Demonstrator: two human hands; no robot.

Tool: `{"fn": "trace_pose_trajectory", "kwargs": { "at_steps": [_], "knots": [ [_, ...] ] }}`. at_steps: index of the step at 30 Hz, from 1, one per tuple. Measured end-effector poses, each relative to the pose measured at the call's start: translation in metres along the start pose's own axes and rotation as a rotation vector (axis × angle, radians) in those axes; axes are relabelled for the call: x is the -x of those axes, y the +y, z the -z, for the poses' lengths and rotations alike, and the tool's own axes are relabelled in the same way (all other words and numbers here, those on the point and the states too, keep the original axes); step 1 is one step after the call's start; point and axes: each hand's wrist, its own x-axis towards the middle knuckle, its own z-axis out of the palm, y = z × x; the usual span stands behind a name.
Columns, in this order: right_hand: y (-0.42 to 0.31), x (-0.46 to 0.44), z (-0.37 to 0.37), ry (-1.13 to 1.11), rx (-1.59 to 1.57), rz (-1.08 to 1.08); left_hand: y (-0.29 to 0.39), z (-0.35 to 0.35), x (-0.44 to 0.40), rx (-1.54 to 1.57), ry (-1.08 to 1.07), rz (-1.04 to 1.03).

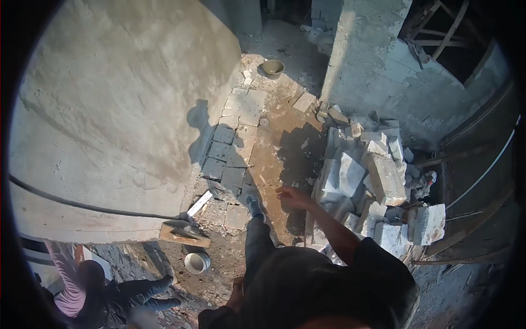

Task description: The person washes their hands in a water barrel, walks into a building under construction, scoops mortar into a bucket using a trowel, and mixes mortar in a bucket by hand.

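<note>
My right hand (pixel 293 198) reaches forward over the dirt path (pixel 274 164), left of the heap of white blocks (pixel 350 175). Its fingers point left, at least one stretched out, and nothing shows in it. Low in the view, my left hand (pixel 236 293) is beside my dark-trousered thigh, its fingers too shadowed and small to make out. One shoe (pixel 254 206) of mine stands at the edge of the grey paving slabs (pixel 223 134).
A plastered wall (pixel 120 109) rises on the left. A bowl (pixel 273 68) sits farther up the path. Near the lower left are a wooden box (pixel 184 234), a white bucket (pixel 196 262) and another person (pixel 98 290) in dark trousers.
</note>
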Motion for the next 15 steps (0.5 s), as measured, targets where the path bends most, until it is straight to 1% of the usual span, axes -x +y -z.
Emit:
{"fn": "trace_pose_trajectory", "kwargs": {
  "at_steps": [2, 4, 5, 6, 7, 8, 9, 10, 11, 12, 13, 14, 15],
  "knots": [
    [0.050, -0.040, -0.002, 0.081, -0.015, -0.028, 0.000, 0.032, -0.030, 0.088, -0.035, 0.014],
    [0.139, -0.081, 0.001, 0.071, 0.463, 0.298, 0.000, 0.088, -0.073, 0.203, -0.052, 0.050],
    [0.172, -0.083, 0.000, 0.132, 0.321, 0.016, 0.001, 0.123, -0.098, 0.256, -0.050, 0.066],
    [0.204, -0.086, 0.009, -0.134, 0.717, 0.015, 0.003, 0.159, -0.124, 0.333, -0.046, 0.087],
    [0.203, -0.070, 0.017, -0.121, 0.551, -0.224, 0.005, 0.198, -0.149, 0.473, -0.046, 0.152],
    [0.198, -0.062, 0.026, -0.173, 0.639, -0.330, 0.008, 0.239, -0.178, 0.678, -0.039, 0.253],
    [0.200, -0.051, 0.033, -0.143, 0.435, -0.477, 0.016, 0.290, -0.204, 0.875, -0.003, 0.358],
    [0.201, -0.040, 0.040, -0.086, 0.238, -0.618, 0.021, 0.338, -0.230, 0.937, 0.062, 0.395],
    [0.178, -0.032, 0.047, 0.004, -0.004, -0.929, -0.009, 0.352, -0.302, 0.672, 0.242, 0.134],
    [0.183, -0.034, 0.053, -0.105, 0.090, -1.015, -0.005, 0.398, -0.329, 0.615, 0.363, 0.122],
    [0.188, -0.034, 0.056, -0.075, 0.021, -1.025, 0.002, 0.449, -0.359, 0.528, 0.439, 0.077],
    [0.203, -0.037, 0.059, -0.106, -0.039, -0.994, 0.018, 0.501, -0.383, 0.716, 0.510, 0.034],
    [0.218, -0.040, 0.060, -0.118, -0.029, -0.964, 0.042, 0.548, -0.403, 0.757, 0.583, 0.119]
  ]
}}
